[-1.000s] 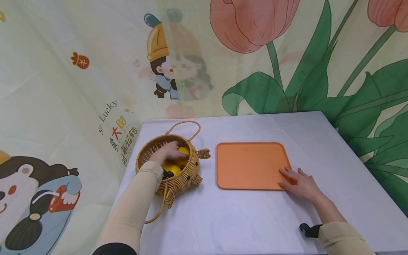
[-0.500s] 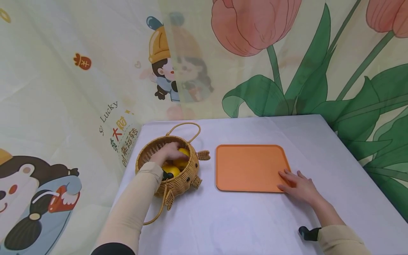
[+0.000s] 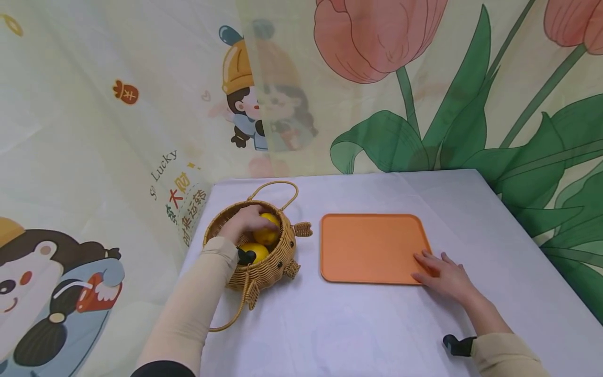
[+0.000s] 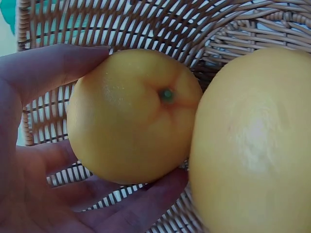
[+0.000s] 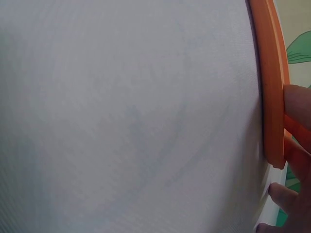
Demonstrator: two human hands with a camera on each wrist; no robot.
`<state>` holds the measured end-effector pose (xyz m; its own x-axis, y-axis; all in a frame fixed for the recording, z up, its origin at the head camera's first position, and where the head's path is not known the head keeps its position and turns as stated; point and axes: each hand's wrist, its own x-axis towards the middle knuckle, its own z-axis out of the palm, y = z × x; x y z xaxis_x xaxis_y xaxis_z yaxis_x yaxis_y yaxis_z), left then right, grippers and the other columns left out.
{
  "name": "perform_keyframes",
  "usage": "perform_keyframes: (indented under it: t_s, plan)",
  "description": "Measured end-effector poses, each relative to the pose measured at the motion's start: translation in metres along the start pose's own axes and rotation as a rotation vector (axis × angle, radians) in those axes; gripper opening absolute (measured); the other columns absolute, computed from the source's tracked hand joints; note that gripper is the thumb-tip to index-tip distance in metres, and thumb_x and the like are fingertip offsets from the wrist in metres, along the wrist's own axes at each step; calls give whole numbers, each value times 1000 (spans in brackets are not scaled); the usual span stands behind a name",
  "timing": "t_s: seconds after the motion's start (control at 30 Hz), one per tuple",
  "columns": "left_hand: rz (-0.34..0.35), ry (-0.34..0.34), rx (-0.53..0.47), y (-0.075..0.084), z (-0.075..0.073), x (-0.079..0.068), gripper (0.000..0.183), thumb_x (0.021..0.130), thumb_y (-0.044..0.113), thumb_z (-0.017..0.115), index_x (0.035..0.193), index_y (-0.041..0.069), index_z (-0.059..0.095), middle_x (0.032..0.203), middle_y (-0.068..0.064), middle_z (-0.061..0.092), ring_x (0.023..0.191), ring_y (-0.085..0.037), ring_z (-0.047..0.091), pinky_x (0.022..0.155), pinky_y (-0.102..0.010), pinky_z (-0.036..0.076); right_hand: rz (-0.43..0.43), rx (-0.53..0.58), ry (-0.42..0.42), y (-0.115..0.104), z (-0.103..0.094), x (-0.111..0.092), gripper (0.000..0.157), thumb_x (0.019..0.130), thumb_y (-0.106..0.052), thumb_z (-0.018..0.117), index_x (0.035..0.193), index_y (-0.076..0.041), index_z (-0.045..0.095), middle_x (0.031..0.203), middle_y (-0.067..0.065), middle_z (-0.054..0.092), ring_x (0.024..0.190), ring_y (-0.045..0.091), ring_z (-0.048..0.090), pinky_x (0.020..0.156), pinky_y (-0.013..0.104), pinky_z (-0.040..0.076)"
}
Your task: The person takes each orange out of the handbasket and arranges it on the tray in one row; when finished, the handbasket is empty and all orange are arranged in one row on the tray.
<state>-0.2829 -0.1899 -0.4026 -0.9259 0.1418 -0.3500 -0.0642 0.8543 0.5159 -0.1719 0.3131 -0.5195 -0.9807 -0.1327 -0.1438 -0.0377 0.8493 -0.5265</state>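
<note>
Inside a round woven basket [image 3: 268, 272] on the left, my left hand [image 3: 245, 222] grips a round yellow fruit [image 4: 131, 116] with a green stem end. The thumb lies on one side of it and the fingers curl round the other. A second yellow fruit [image 4: 257, 141] sits close against it in the basket, partly behind the wrist camera in the head view. At the near right corner of an orange tray [image 3: 372, 248], my right hand [image 3: 447, 277] rests with loosely extended fingers. Its thumb and forefinger touch the tray's rim, while other fingers lie beyond it.
A white cloth covers the table [image 3: 339, 324]. The basket's looped handles [image 3: 278, 183] stick out at its back and front, and small woven fins jut from its right side. Printed curtains [image 3: 367, 131] hang behind and to the left of the table.
My left hand has risen slightly in the basket with the yellow fruit, which shows more now. The right hand keeps its place at the tray. The head view has shifted slightly.
</note>
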Motion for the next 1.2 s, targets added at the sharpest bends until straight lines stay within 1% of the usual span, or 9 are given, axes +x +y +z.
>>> perform_keyframes:
  t_s: [0.13,0.27,0.37,0.53,0.63,0.73,0.83,1.03,1.2]
  plan:
    - [6,11,20,3,-4,-5,78,85,45,75,145,3,51,137,-20,58,118,-37,55,101,-50,46,-6,2,1,0,0,0,77,94,-49,69,149,0,49,155,32,34,141,66,11,103,84,2]
    - [-7,10,22,8,-8,-14,80,86,44,76,147,0,48,140,-23,56,116,-37,57,91,-47,53,-14,6,4,1,0,0,76,94,-49,70,149,0,49,155,31,34,140,66,11,102,84,2]
    - [-5,18,27,12,-11,-21,76,87,40,77,145,-2,49,136,-24,57,108,-35,60,81,-43,57,-20,5,9,2,0,-1,76,94,-49,69,148,0,50,155,31,35,140,67,12,102,84,3]
    - [15,16,48,23,-18,-29,71,86,37,77,142,0,52,125,-21,60,94,-31,62,71,-40,58,-23,-10,12,3,-1,-1,75,94,-48,70,148,0,50,154,31,36,139,67,14,102,84,4]
    - [31,30,78,30,-24,-33,67,84,37,78,137,3,56,118,-18,62,89,-29,62,71,-40,57,-23,-15,12,2,-1,-1,75,94,-48,70,148,0,51,154,31,37,139,67,14,102,84,5]
    - [53,56,123,36,-31,-37,62,83,38,78,131,4,59,112,-15,64,89,-28,61,74,-40,55,-24,-17,11,2,-2,0,75,94,-49,70,147,0,52,154,30,38,139,67,15,102,85,6]
    - [72,85,155,41,-38,-41,62,83,39,77,132,5,58,111,-14,66,92,-29,60,77,-39,52,-29,-19,12,2,-2,0,74,94,-49,70,147,0,52,154,31,38,139,67,15,101,85,6]
    - [130,149,112,53,-47,-49,69,85,43,75,139,6,54,118,-16,65,96,-31,59,79,-41,50,-31,-21,15,3,-2,0,74,94,-49,70,147,0,52,154,31,38,139,67,15,102,84,6]
    - [208,161,45,74,-45,-55,67,84,43,77,135,7,56,115,-15,65,95,-31,60,79,-41,52,-36,-18,20,5,-1,-1,74,94,-49,70,146,0,53,153,30,39,139,67,16,102,84,6]
